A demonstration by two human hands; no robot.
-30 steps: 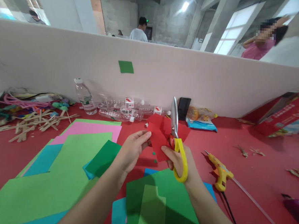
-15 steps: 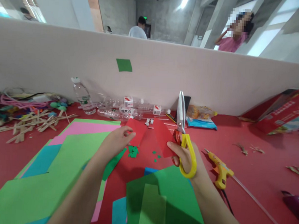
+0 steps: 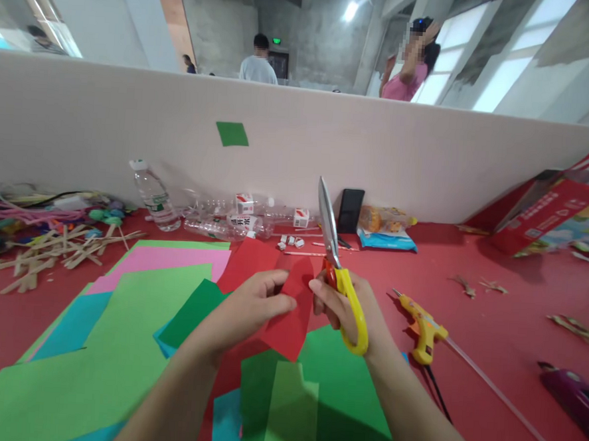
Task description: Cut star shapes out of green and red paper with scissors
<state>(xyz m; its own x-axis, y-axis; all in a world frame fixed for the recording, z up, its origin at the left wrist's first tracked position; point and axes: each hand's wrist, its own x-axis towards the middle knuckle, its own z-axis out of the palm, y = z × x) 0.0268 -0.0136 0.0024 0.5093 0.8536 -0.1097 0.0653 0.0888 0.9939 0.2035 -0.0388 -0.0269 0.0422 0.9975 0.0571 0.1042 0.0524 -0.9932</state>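
Left hand (image 3: pixel 252 308), grip pinched on a red paper piece (image 3: pixel 288 323), thumb across its face, right hand (image 3: pixel 339 306), grip wrapped around yellow-handled scissors (image 3: pixel 344 282), blades pointing up, thumb at the paper's right edge, paper raised above the red tabletop (image 3: pixel 396 270), forearms angled inward.

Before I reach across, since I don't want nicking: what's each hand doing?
Left hand: closed, holding the red paper piece.
Right hand: closed, holding yellow-handled scissors; whether it also grips the paper, cannot tell.

left grip (image 3: pixel 255 304) on red paper (image 3: pixel 288 328); right grip (image 3: pixel 337 305) holds yellow-handled scissors (image 3: pixel 342 278), blades up.
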